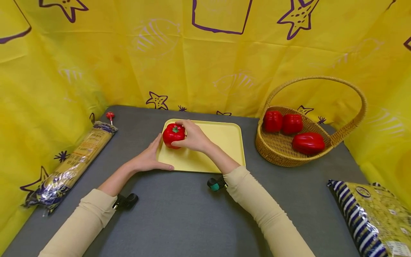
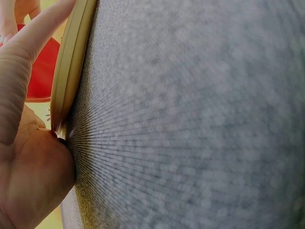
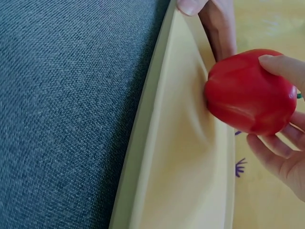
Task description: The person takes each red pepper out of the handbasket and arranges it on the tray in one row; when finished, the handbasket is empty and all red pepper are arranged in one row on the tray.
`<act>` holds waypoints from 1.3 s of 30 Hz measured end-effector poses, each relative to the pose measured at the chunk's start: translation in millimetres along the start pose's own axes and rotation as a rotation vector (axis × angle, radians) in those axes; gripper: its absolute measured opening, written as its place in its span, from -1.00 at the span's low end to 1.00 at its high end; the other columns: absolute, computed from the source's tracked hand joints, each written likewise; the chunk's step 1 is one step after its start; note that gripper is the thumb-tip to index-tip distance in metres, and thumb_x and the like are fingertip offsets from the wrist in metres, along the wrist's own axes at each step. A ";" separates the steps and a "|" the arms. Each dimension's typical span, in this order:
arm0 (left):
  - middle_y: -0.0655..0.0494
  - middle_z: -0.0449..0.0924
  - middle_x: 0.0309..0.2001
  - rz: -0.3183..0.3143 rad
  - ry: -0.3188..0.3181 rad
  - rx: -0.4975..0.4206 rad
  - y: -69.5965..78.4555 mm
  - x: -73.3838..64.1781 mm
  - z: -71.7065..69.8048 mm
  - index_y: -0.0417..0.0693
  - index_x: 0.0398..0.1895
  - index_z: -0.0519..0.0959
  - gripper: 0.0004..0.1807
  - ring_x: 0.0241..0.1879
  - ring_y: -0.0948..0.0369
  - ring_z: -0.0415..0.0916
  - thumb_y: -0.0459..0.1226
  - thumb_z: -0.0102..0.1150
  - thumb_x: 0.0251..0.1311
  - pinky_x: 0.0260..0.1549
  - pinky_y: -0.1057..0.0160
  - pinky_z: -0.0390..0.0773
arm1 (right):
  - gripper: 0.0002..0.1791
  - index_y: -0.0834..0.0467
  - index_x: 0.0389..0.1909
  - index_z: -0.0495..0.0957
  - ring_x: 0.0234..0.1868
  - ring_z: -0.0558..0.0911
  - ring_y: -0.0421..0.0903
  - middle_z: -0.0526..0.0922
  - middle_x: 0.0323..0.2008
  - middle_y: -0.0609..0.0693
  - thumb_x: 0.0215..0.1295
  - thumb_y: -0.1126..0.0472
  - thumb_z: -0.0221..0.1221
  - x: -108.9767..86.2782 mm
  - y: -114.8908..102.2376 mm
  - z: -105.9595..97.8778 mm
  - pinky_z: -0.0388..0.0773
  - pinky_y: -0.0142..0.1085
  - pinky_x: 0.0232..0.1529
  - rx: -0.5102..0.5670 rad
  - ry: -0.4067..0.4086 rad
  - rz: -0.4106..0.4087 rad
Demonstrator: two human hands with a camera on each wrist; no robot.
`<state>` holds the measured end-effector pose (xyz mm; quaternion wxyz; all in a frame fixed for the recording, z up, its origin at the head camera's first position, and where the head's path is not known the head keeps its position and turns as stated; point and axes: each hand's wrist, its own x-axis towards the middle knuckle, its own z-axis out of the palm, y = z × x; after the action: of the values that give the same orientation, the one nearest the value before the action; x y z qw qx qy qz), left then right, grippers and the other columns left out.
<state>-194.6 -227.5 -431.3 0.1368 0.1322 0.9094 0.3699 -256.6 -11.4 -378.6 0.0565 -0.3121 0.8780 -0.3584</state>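
My right hand grips a red bell pepper with a green stem, thumb on one side and fingers on the other. The pepper is at the left end of a pale yellow tray; in the right wrist view the pepper is right at the tray's surface. My left hand lies along the tray's near left corner, its thumb straight at the front rim and its fingers extended along the left side. Seen from the left wrist, the thumb reaches up to the tray's rim.
At the right stands a wicker basket with a tall handle, holding three red peppers. A long pasta packet and a red lollipop lie at the left. A striped yellow bag lies front right. Yellow cloth hangs behind.
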 end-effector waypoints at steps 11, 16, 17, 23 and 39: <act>-0.03 -0.43 0.56 0.041 0.022 -0.035 -2.1 0.4 1.2 0.09 0.56 -0.44 0.48 0.48 -0.11 -0.29 0.11 0.54 -0.17 0.30 -0.32 -0.04 | -0.16 0.23 0.35 0.32 0.17 0.42 -0.07 0.45 0.18 0.07 0.08 0.03 0.43 5.6 -3.4 3.7 0.43 -0.28 0.14 -0.015 -0.012 -0.048; -0.07 -0.43 0.56 0.021 0.022 -0.029 -2.3 -0.8 0.8 0.07 0.56 -0.42 0.47 0.49 -0.17 -0.42 0.12 0.53 -0.18 0.30 -0.36 -0.18 | -0.15 0.23 0.35 0.31 0.18 0.42 -0.07 0.44 0.19 0.07 0.08 0.03 0.43 7.1 -4.0 5.9 0.42 -0.29 0.15 -0.005 -0.018 -0.061; -0.08 -0.43 0.55 0.018 0.020 -0.026 -2.3 -1.1 0.9 0.05 0.56 -0.41 0.46 0.49 -0.18 -0.46 0.12 0.53 -0.17 0.30 -0.36 -0.22 | -0.15 0.23 0.35 0.31 0.19 0.42 -0.07 0.44 0.20 0.07 0.07 0.03 0.43 7.3 -4.2 6.5 0.42 -0.29 0.15 0.001 -0.020 -0.059; -0.05 -0.40 0.56 0.026 0.018 -0.027 -0.8 -1.5 0.6 0.04 0.57 -0.37 0.45 0.49 -0.17 -0.46 0.13 0.52 -0.18 0.29 -0.37 -0.26 | -0.16 0.22 0.33 0.30 0.22 0.41 -0.06 0.42 0.24 0.07 0.07 0.05 0.43 6.7 -5.6 9.1 0.39 -0.30 0.19 0.005 -0.032 -0.062; -0.08 -0.34 0.56 0.076 0.016 0.046 0.3 -4.1 -0.7 -0.02 0.57 -0.34 0.34 0.49 -0.17 -0.43 0.13 0.44 -0.04 0.31 -0.34 -0.36 | -0.05 0.23 0.42 0.18 0.31 0.33 -0.03 0.34 0.32 0.11 0.08 0.03 0.43 5.0 -5.3 11.5 0.30 -0.20 0.29 -0.039 -0.029 -0.073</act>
<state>-191.0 -229.1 -430.0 0.1126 0.1667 0.9130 0.3548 -254.2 -24.1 -382.8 0.0500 -0.3503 0.8719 -0.3384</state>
